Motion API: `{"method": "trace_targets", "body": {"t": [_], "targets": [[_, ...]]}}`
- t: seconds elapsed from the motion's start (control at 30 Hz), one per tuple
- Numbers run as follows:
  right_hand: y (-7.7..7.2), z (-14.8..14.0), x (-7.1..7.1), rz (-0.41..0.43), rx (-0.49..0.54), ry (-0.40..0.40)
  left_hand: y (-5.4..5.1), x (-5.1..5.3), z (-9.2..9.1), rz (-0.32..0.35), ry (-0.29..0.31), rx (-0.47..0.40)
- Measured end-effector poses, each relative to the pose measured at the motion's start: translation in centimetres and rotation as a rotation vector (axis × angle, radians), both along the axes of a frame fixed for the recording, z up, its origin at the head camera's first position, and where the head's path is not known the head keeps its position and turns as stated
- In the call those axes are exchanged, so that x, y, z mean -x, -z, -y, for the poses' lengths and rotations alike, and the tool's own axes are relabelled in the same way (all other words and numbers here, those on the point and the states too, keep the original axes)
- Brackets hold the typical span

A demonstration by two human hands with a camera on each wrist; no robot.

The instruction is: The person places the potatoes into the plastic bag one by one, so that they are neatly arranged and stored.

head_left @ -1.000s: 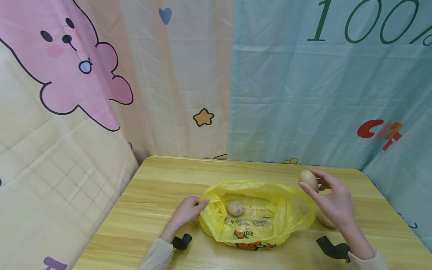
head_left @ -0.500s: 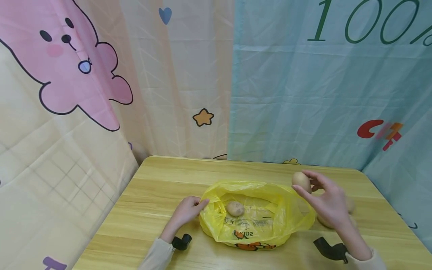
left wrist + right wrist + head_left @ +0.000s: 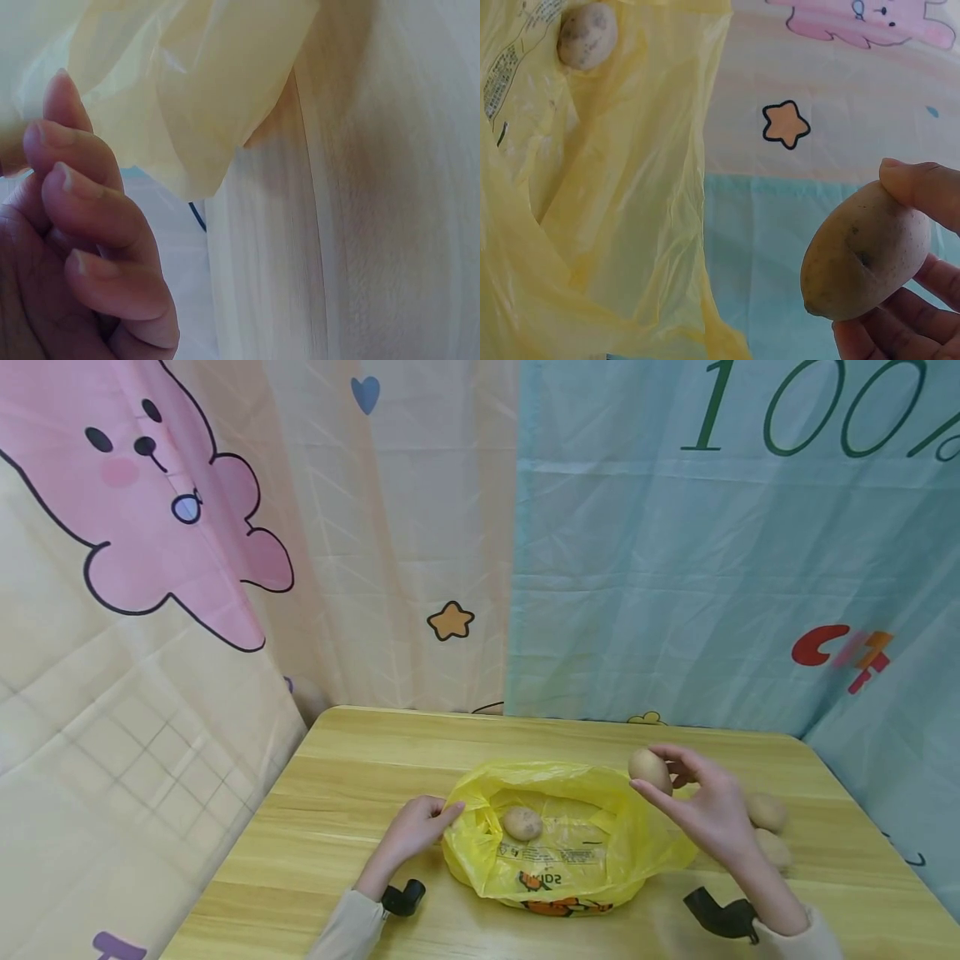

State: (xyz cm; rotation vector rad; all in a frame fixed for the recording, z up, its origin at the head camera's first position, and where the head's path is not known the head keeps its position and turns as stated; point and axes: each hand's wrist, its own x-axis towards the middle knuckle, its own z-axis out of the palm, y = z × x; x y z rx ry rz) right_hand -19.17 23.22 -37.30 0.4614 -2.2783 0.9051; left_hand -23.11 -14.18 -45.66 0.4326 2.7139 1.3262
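Note:
A yellow plastic bag [image 3: 487,878] lies with its mouth wide on the wooden table, one potato [image 3: 522,823] inside near its left end. The left hand [image 3: 415,827] pinches the bag's left rim between thumb and fingers; in the left wrist view that hand's fingers [image 3: 112,217] are curled beside the yellow plastic. Above the bag's right rim, the right hand [image 3: 712,806] holds another potato [image 3: 648,770] by thumb and fingertips. The right wrist view shows this held potato [image 3: 866,255] beside the bag [image 3: 660,180], with the spotted potato [image 3: 587,36] within.
Two more potatoes, one behind [image 3: 767,812] and one in front [image 3: 772,850], rest on the table [image 3: 360,777] to the right of the right hand. Printed curtains [image 3: 405,527] hang behind the table and at its sides. Black devices are strapped at both wrists.
The right hand has moved left with its potato, from beyond the bag's right end to over its right rim, uncovering the two potatoes on the table. The left hand has stayed in place.

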Motion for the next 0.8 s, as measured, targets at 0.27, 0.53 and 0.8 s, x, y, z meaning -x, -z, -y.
{"method": "trace_targets", "body": {"t": [0.27,0.53,0.8], "targets": [[0.3,0.4,0.2,0.045,-0.041,-0.015,-0.1,-0.1,0.0,0.005,-0.002,-0.005],[0.7,1.0,0.6,0.092,-0.072,-0.05,-0.1,-0.1,-0.1,0.003,0.002,-0.007],[0.8,1.8,0.9,0.185,-0.051,-0.106,-0.1,-0.1,-0.1,0.006,0.002,-0.016]]}}
